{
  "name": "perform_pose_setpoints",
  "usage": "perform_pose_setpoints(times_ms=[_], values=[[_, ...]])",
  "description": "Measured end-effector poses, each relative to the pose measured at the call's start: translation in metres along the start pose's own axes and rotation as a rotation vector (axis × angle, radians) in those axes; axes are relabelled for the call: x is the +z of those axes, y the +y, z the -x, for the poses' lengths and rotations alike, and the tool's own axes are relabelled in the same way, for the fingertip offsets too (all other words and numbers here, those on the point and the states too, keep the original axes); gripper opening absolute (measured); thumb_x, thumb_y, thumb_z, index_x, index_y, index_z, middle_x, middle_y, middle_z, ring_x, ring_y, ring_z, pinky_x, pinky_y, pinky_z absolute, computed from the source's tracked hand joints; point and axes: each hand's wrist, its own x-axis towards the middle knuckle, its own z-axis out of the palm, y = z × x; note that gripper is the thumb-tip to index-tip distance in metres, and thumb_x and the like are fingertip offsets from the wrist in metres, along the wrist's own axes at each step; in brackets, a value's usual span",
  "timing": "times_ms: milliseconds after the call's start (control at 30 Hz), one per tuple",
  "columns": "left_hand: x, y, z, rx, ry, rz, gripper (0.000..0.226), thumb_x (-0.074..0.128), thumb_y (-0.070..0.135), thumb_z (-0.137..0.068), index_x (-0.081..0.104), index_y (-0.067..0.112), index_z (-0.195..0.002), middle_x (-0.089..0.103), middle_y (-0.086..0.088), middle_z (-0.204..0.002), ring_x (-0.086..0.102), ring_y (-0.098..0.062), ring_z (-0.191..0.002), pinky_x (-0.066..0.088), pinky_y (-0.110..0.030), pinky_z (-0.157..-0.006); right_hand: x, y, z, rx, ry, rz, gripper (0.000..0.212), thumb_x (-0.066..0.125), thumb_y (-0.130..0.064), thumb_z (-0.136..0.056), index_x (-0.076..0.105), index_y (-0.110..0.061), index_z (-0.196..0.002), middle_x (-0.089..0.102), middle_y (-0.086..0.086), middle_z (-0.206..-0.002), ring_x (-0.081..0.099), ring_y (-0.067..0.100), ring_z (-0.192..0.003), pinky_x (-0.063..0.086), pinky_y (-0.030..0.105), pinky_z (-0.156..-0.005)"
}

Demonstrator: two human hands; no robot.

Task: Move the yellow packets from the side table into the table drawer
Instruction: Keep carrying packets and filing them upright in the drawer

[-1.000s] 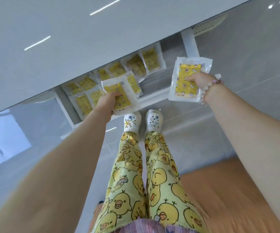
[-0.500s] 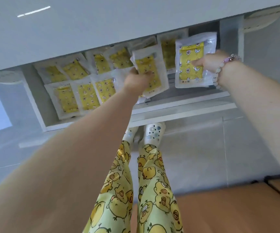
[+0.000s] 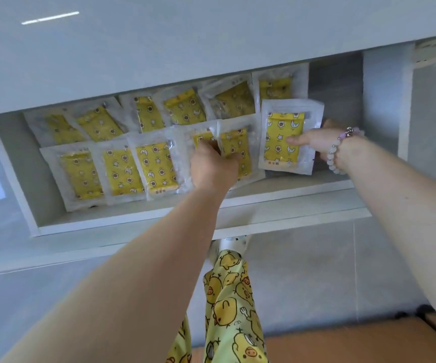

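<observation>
Both bare forearms reached forward and down into the open drawer [image 3: 133, 224] under the pale counter [image 3: 185, 48]. The left grip [image 3: 213, 169] was seen from its back, fingers curled over the lower part of the left packet [image 3: 239, 142] and pinching it. That packet sat in the front row, its edge overlapping the neighbour on its left. The right grip [image 3: 314, 140] came in from the side with the thumb [image 3: 294, 140] laid across the front of the right packet [image 3: 279, 153] and the fingers hidden behind, so it pinched that packet by its right edge. The right packet was at the right end of the front row, just beside the left one; whether its bottom edge touched the drawer floor could not be told.

Each packet was a clear pouch with a white border around a yellow insert printed with small stars, moons and brown faces.

Other yellow packets [image 3: 122, 171] lay flat in two rows, the back row partly under the counter's edge. Bare grey drawer floor showed right of the right packet. A beaded bracelet [image 3: 331, 156] circled the right wrist. Below were chick-print trousers [image 3: 227, 297], a white shoe [image 3: 227, 242], grey floor tiles [image 3: 303, 271] and a brown wooden surface [image 3: 342, 344].
</observation>
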Motion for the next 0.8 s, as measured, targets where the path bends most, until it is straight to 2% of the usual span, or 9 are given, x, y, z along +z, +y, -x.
perform_pose_setpoints(times_ms=[100,233,300,433,500,567,667,733,800], values=[[0.002,0.003,0.003,-0.014,0.032,-0.028,0.034,0.074,0.032,-0.077,0.046,0.017,-0.089,0.046,0.008,-0.071,0.048,-0.018,-0.07,0.035,-0.026,-0.056,-0.002,0.005,-0.004,0.012,-0.103,-0.012,0.09,0.075,-0.045,-0.072,0.035,-0.006,-0.143,0.042,0.012,-0.145,0.04,0.028,-0.132,0.03,0.04,-0.112],[0.001,0.009,0.004,-0.065,0.059,-0.058,0.035,0.075,0.032,-0.077,0.041,0.02,-0.075,0.045,0.008,-0.068,0.044,-0.016,-0.065,0.027,-0.023,-0.044,-0.002,0.01,-0.003,0.013,-0.039,-0.013,0.095,0.08,-0.043,-0.066,0.036,0.0,-0.138,0.048,0.016,-0.137,0.047,0.031,-0.124,0.037,0.037,-0.105],[0.002,0.01,0.004,-0.078,0.071,-0.067,0.041,0.075,0.03,-0.077,0.037,0.022,-0.067,0.044,0.008,-0.066,0.043,-0.015,-0.062,0.025,-0.022,-0.043,0.001,0.01,-0.002,0.017,-0.018,0.015,0.09,0.079,-0.04,-0.07,0.035,0.002,-0.137,0.049,0.017,-0.135,0.05,0.032,-0.121,0.04,0.033,-0.095],[0.003,0.009,0.004,-0.078,0.124,-0.07,0.043,0.076,0.025,-0.076,0.035,0.022,-0.062,0.051,0.001,-0.079,0.044,-0.016,-0.061,0.025,-0.021,-0.043,0.006,0.008,-0.002,-0.017,0.021,0.027,0.075,0.079,-0.034,-0.072,0.047,-0.001,-0.131,0.056,0.016,-0.129,0.056,0.031,-0.114,0.045,0.038,-0.097],[0.003,0.009,0.004,-0.087,0.133,-0.087,0.043,0.077,0.026,-0.075,0.037,0.022,-0.061,0.054,-0.001,-0.079,0.047,-0.019,-0.064,0.026,-0.022,-0.042,0.008,0.007,-0.001,-0.03,0.047,0.061,0.065,0.078,-0.035,-0.074,0.055,0.0,-0.124,0.061,0.016,-0.121,0.06,0.029,-0.107,0.047,0.031,-0.086],[0.001,0.009,0.003,-0.089,0.13,-0.103,0.039,0.077,0.028,-0.074,0.04,0.02,-0.062,0.055,-0.001,-0.075,0.05,-0.02,-0.066,0.027,-0.022,-0.041,0.01,0.004,0.002,-0.038,0.075,0.133,0.057,0.076,-0.039,-0.075,0.061,-0.001,-0.115,0.066,0.016,-0.112,0.062,0.028,-0.098,0.045,0.028,-0.076],[0.0,0.007,0.004,-0.07,0.13,-0.152,0.028,0.077,0.03,-0.073,0.053,0.015,-0.074,0.059,-0.002,-0.079,0.055,-0.022,-0.071,0.03,-0.022,-0.044,0.013,0.0,0.003,-0.02,0.108,0.236,0.058,0.072,-0.045,-0.078,0.061,0.002,-0.11,0.065,0.017,-0.11,0.062,0.029,-0.093,0.045,0.028,-0.072],[0.0,0.006,0.006,-0.05,0.135,-0.178,0.027,0.076,0.03,-0.074,0.058,0.012,-0.084,0.061,-0.004,-0.085,0.057,-0.023,-0.076,0.035,-0.024,-0.05,0.014,0.0,0.002,-0.027,0.15,0.297,0.057,0.072,-0.047,-0.077,0.064,0.003,-0.102,0.067,0.018,-0.103,0.06,0.026,-0.08,0.043,0.025,-0.058],[0.0,0.006,0.007,-0.03,0.142,-0.207,0.032,0.075,0.031,-0.077,0.059,0.009,-0.094,0.062,-0.007,-0.095,0.059,-0.025,-0.084,0.043,-0.029,-0.06,0.016,0.001,0.002,-0.047,0.204,0.336,0.05,0.073,-0.051,-0.073,0.064,-0.003,-0.084,0.067,0.016,-0.093,0.056,0.022,-0.074,0.037,0.023,-0.051]])
